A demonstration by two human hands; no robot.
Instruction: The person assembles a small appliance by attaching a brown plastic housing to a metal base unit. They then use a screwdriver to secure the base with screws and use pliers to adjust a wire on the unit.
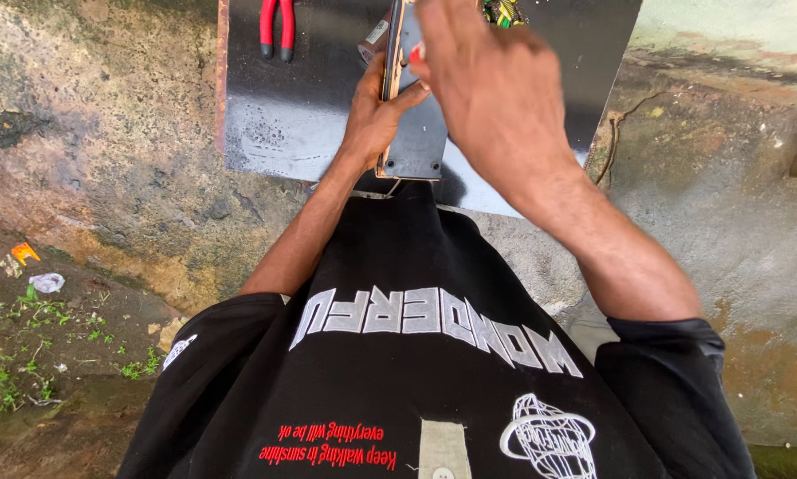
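The left hand [376, 115] wraps its fingers and thumb around a flat grey device [413, 133], holding it upright on edge over the dark counter [283, 124], near its near edge. The right hand [487, 80] hovers over the device's top, fingers loosely curled and blurred; its grip cannot be told. Red-handled pliers [276, 27] lie at far left.
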